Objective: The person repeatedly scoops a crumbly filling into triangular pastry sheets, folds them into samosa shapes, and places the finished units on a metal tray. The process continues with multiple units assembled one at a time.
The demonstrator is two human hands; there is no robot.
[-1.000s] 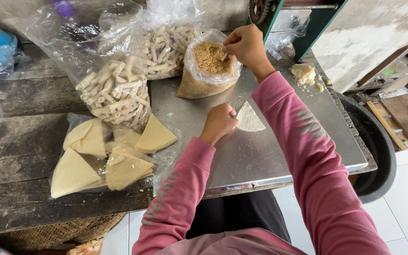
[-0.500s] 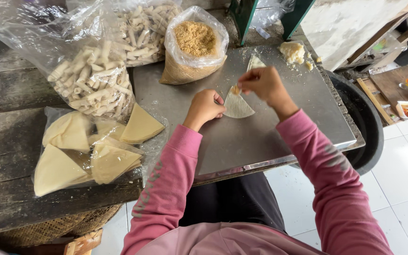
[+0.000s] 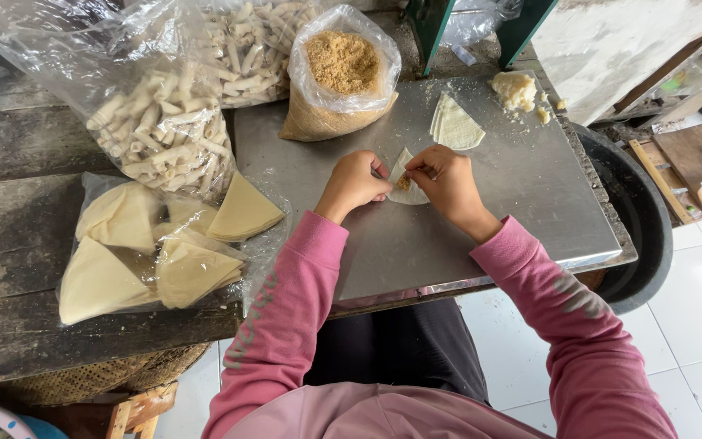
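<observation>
Left hand (image 3: 357, 182) and right hand (image 3: 445, 180) pinching 1 filled wrapper (image 3: 405, 184) on metal tray (image 3: 522, 203), 1 crumb bag (image 3: 341, 73) behind, 2 bags of rolls (image 3: 168, 134), 1 wrapper stack (image 3: 457, 126), 1 dough lump (image 3: 514, 89)

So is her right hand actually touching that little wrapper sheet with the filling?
Touching: the head view shows the right hand pinching the wrapper sheet at its filling, fingertips on it.

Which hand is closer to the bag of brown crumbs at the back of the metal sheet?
Left. The left hand lies just below the bag of brown crumbs, pinching the wrapper. The right hand is on the wrapper's other side, farther right of the bag.
</observation>
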